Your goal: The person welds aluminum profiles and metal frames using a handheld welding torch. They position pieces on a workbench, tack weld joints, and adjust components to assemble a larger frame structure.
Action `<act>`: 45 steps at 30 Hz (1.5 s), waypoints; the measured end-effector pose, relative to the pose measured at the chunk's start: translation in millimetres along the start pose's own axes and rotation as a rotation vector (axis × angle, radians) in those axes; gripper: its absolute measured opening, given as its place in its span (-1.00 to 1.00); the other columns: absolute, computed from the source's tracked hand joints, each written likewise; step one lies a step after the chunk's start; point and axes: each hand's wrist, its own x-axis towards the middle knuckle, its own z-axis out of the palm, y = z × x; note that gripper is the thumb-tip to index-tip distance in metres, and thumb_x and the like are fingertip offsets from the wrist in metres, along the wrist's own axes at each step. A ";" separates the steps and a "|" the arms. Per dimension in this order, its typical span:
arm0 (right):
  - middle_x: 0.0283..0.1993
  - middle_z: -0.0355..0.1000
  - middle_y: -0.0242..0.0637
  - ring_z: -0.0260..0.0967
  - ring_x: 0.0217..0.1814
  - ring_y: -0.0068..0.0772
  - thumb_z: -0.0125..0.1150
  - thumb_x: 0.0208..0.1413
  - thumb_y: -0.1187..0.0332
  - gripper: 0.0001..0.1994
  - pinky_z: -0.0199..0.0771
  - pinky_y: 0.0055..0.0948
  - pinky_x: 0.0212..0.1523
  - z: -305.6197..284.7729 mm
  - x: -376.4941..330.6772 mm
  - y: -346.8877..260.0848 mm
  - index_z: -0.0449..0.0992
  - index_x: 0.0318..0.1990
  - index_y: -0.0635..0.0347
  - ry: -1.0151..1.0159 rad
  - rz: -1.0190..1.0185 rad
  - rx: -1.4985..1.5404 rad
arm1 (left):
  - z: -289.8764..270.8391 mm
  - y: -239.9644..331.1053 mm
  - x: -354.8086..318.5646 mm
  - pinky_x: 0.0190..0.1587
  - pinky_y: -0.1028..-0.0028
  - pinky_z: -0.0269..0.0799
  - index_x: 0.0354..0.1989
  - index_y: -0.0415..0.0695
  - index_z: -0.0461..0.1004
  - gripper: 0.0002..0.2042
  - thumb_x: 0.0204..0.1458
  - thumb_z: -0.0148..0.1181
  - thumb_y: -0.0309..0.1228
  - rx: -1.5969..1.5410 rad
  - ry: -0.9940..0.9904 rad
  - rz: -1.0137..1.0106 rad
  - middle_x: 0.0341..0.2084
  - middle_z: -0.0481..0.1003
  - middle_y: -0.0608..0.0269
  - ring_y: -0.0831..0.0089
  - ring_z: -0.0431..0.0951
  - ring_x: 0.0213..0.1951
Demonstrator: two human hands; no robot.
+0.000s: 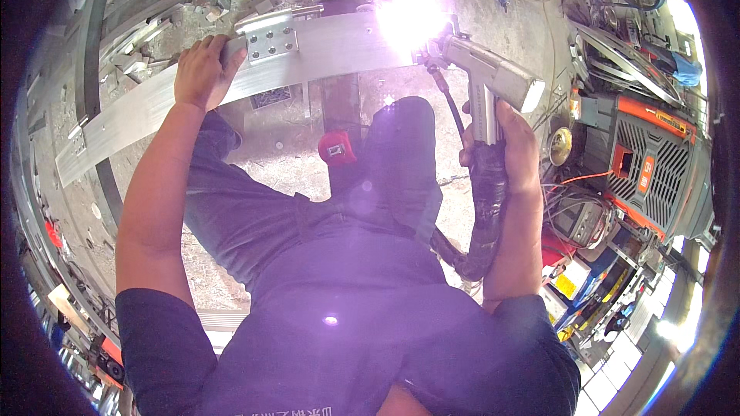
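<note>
My right hand (518, 146) is wrapped around the grip of a handheld welding gun (493, 69), which has a thick black-wrapped cable (487, 192) hanging below. A blinding white-violet glare burns at the gun's tip and hides the weld spot and the metal around it. A long flat metal strip (339, 46) runs from the glare down to the far left. On it sits a metal bracket (274, 43) with several holes. My left hand (205, 73) is closed on the bracket's left end, thumb and fingers on either side of a grey part.
An orange-and-black machine (651, 166) stands at the right, with cables and tools below it. Metal offcuts (139, 50) lie beyond the strip at the left. A red tape measure (337, 148) is by my legs. A dark steel beam (91, 69) passes under the strip's left part.
</note>
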 end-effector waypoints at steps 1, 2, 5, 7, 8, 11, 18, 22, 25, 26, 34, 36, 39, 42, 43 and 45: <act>-0.58 0.43 -0.17 0.38 -0.63 -0.33 -0.15 0.42 -0.02 -0.47 0.40 -0.39 -0.54 -0.6 -0.3 1.3 0.49 -0.03 0.38 0.006 -0.005 -0.004 | -1.3 1.8 -0.2 0.07 0.12 0.36 -0.02 -0.15 0.50 -0.60 0.22 0.14 -0.05 -0.017 -0.009 -0.014 -0.16 0.56 0.02 0.02 0.52 -0.03; -0.58 0.43 -0.17 0.38 -0.63 -0.33 -0.15 0.42 -0.02 -0.47 0.40 -0.39 -0.54 -1.0 -0.8 2.2 0.49 -0.03 0.38 0.011 -0.009 -0.008 | -1.2 1.6 0.1 0.08 0.12 0.36 -0.01 -0.14 0.50 -0.60 0.22 0.14 -0.04 -0.015 -0.020 -0.017 -0.15 0.56 0.02 0.02 0.52 -0.03; -0.59 0.43 -0.17 0.38 -0.64 -0.33 -0.16 0.42 -0.03 -0.46 0.40 -0.39 -0.55 0.0 -3.7 1.2 0.49 -0.03 0.39 0.021 0.018 -0.013 | -2.1 2.5 0.4 0.10 0.13 0.34 0.01 -0.14 0.51 -0.58 0.23 0.11 -0.02 -0.001 -0.039 -0.031 -0.12 0.56 0.02 0.02 0.51 0.00; -0.60 0.43 -0.17 0.38 -0.64 -0.33 -0.17 0.42 -0.03 -0.45 0.40 -0.39 -0.55 -1.7 -4.6 3.9 0.49 -0.03 0.40 -0.007 -0.016 -0.012 | -3.7 2.7 1.0 0.11 0.13 0.34 0.01 -0.14 0.50 -0.56 0.24 0.10 -0.01 -0.005 -0.052 -0.034 -0.11 0.56 0.01 0.02 0.51 0.00; -0.60 0.43 -0.17 0.39 -0.64 -0.33 -0.17 0.43 -0.03 -0.45 0.40 -0.39 -0.55 -2.5 -5.0 5.0 0.49 -0.04 0.40 -0.021 -0.034 -0.012 | -3.9 2.9 1.4 0.11 0.13 0.33 0.02 -0.14 0.50 -0.56 0.24 0.09 0.00 -0.007 -0.059 -0.036 -0.11 0.56 0.01 0.02 0.51 0.01; -0.59 0.43 -0.16 0.39 -0.63 -0.32 -0.16 0.42 -0.02 -0.46 0.41 -0.40 -0.54 -4.0 -6.0 6.3 0.48 -0.04 0.40 0.004 -0.018 -0.041 | -2.6 1.2 1.3 0.13 0.12 0.34 0.04 -0.12 0.50 -0.50 0.26 0.01 0.08 0.017 -0.070 -0.034 -0.07 0.56 0.06 0.06 0.51 0.03; -0.58 0.44 -0.17 0.41 -0.62 -0.33 -0.13 0.41 -0.03 -0.46 0.41 -0.41 -0.55 -6.7 -11.8 13.9 0.48 -0.03 0.39 0.010 -0.011 0.008 | -4.6 4.2 1.3 0.14 0.12 0.33 0.04 -0.13 0.50 -0.52 0.25 0.03 0.05 0.017 -0.074 -0.041 -0.08 0.56 0.05 0.04 0.51 0.03; -0.58 0.44 -0.16 0.41 -0.61 -0.33 -0.12 0.40 -0.05 -0.45 0.40 -0.42 -0.56 -7.9 -14.9 15.0 0.48 -0.04 0.38 -0.017 -0.028 -0.015 | -8.3 6.2 0.2 0.13 0.11 0.35 0.03 -0.17 0.49 -0.54 0.24 0.10 0.00 -0.001 -0.074 -0.049 -0.08 0.55 0.00 -0.01 0.51 0.00; -0.58 0.44 -0.17 0.42 -0.62 -0.34 -0.12 0.40 -0.06 -0.45 0.39 -0.42 -0.57 -10.8 -15.6 19.9 0.48 -0.04 0.38 0.016 -0.003 -0.034 | -6.8 6.1 0.4 0.12 0.12 0.35 0.04 -0.15 0.48 -0.55 0.24 0.10 0.00 0.009 -0.070 -0.046 -0.08 0.55 0.01 0.01 0.51 0.00; -0.59 0.44 -0.18 0.42 -0.62 -0.33 -0.12 0.40 -0.06 -0.45 0.39 -0.42 -0.58 -11.0 -16.6 19.5 0.48 -0.04 0.38 0.005 -0.009 -0.048 | -6.9 5.7 0.5 0.12 0.12 0.35 0.04 -0.15 0.48 -0.55 0.24 0.10 0.00 0.009 -0.072 -0.043 -0.08 0.55 0.01 0.01 0.51 0.00; -0.58 0.45 -0.18 0.43 -0.61 -0.33 -0.06 0.38 -0.08 -0.45 0.40 -0.42 -0.57 -12.5 -22.8 22.5 0.48 -0.02 0.36 0.016 0.029 -0.001 | -6.1 4.8 1.3 0.17 0.13 0.32 0.08 -0.12 0.48 -0.49 0.27 0.00 0.08 0.045 -0.104 -0.059 -0.05 0.56 0.07 0.08 0.51 0.07; -0.58 0.45 -0.18 0.43 -0.61 -0.33 -0.06 0.38 -0.08 -0.45 0.40 -0.41 -0.57 -12.1 -25.3 21.9 0.49 -0.02 0.37 0.047 0.049 -0.010 | -5.5 4.6 0.9 0.18 0.13 0.32 0.10 -0.12 0.48 -0.49 0.26 0.01 0.07 0.051 -0.099 -0.057 -0.04 0.56 0.07 0.08 0.51 0.07; -0.58 0.45 -0.17 0.44 -0.61 -0.32 -0.06 0.38 -0.08 -0.44 0.41 -0.40 -0.57 -13.3 -26.3 24.5 0.48 0.00 0.39 0.062 0.053 -0.034 | -6.7 5.0 0.5 0.16 0.13 0.34 0.05 -0.12 0.48 -0.52 0.26 0.02 0.06 0.055 -0.088 -0.060 -0.05 0.56 0.09 0.09 0.51 0.06; -0.57 0.46 -0.15 0.44 -0.61 -0.31 -0.05 0.38 -0.08 -0.42 0.43 -0.39 -0.57 -20.1 -26.1 31.1 0.48 0.00 0.40 0.010 0.013 -0.055 | -5.4 3.9 2.7 0.15 0.12 0.34 0.02 -0.12 0.48 -0.54 0.26 0.03 0.05 0.047 -0.110 -0.061 -0.07 0.56 0.10 0.10 0.51 0.05; -0.57 0.46 -0.15 0.44 -0.61 -0.30 -0.05 0.38 -0.09 -0.42 0.43 -0.39 -0.57 -20.6 -26.8 32.2 0.48 0.00 0.40 0.009 0.014 -0.040 | -4.4 2.8 3.0 0.15 0.12 0.33 0.01 -0.11 0.48 -0.54 0.26 0.03 0.05 0.040 -0.119 -0.062 -0.07 0.56 0.11 0.10 0.51 0.04; -0.57 0.46 -0.14 0.44 -0.62 -0.29 -0.05 0.38 -0.10 -0.41 0.43 -0.38 -0.57 -20.9 -29.2 32.1 0.48 0.00 0.40 0.006 0.011 -0.030 | -3.5 2.1 2.4 0.08 0.10 0.38 0.00 -0.16 0.49 -0.55 0.24 0.09 0.01 0.018 -0.072 -0.031 -0.09 0.56 0.03 0.02 0.52 0.01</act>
